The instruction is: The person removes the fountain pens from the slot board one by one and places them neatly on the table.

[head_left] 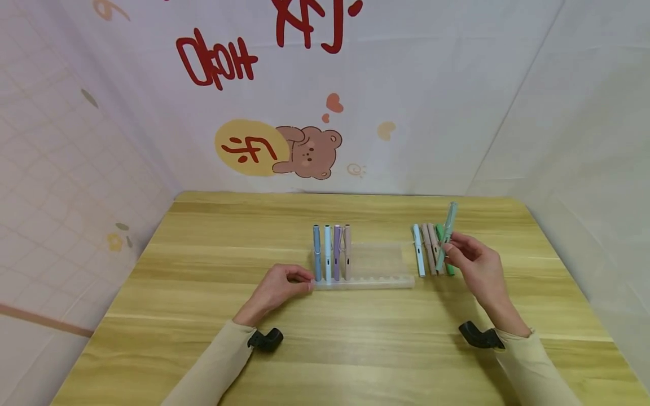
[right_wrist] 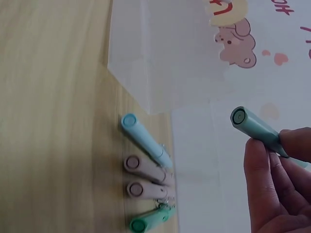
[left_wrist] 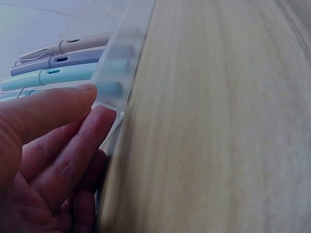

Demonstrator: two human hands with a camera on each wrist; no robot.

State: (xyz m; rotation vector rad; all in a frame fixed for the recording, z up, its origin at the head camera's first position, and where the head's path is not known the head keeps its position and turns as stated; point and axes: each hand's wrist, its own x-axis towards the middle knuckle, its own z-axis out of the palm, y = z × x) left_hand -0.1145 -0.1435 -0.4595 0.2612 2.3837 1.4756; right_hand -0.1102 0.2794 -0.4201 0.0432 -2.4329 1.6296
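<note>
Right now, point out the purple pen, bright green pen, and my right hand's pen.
Purple pen [head_left: 337,254]: head view, midway along its length.
Bright green pen [right_wrist: 150,220]: right wrist view, its side.
Pale green pen [right_wrist: 258,127]: right wrist view, near its round end.

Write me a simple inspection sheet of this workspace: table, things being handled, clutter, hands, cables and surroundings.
Surface: wood-grain table.
Job's things: clear stand with four upright pens at its left; four more pens (light blue, two pinkish-brown, green) lying to its right; one pale green pen held up.
Clutter: nothing seen.
Left hand: holds the stand's left end.
Right hand: pinches the pale green pen above the lying ones.
Cables: nothing seen; a black device sits at each wrist.
Surroundings: white backdrop with red writing and a cartoon bear.
</note>
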